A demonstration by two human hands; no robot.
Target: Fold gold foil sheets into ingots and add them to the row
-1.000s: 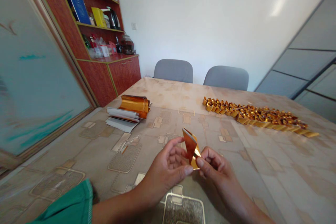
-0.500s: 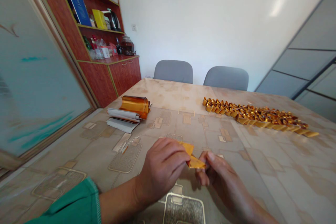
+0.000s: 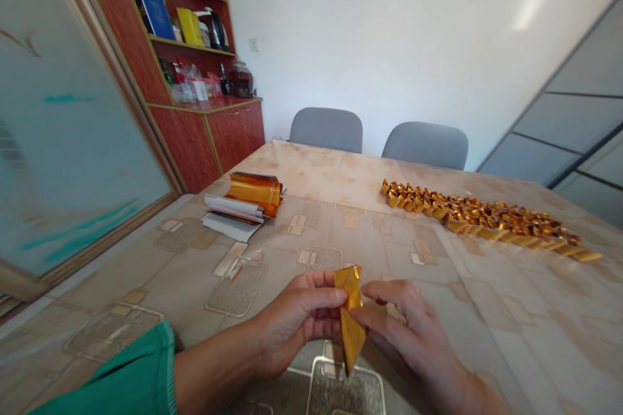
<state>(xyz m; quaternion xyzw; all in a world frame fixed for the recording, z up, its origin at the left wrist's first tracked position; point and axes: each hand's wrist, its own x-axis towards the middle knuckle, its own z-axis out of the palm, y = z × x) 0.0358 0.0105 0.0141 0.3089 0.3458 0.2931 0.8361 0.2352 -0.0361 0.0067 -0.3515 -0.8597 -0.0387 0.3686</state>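
A folded piece of gold paper (image 3: 352, 331), narrow with pointed ends, is held upright above the table in front of me. My left hand (image 3: 304, 311) pinches it from the left, thumb on its face and fingers behind. From the other side my right hand (image 3: 409, 324) grips its right edge, with the thumb on the paper and the index finger bent beside it. Some of the right fingers are hidden. Farther off on the right lie rows of folded gold paper ingots (image 3: 491, 217). To the left rests a stack of curled gold paper sheets (image 3: 256, 189) with white backs.
A patterned cloth covers the table (image 3: 292, 259). Two grey chairs (image 3: 326, 130) stand at its far edge. A red-brown cabinet (image 3: 189, 142) with bottles and a kettle is at the back left, beside a frosted glass door (image 3: 73, 142).
The gold paper has turned from lying sideways to standing lengthwise. My left hand has rolled so its thumb faces up, and my right hand has shifted along the paper's right edge.
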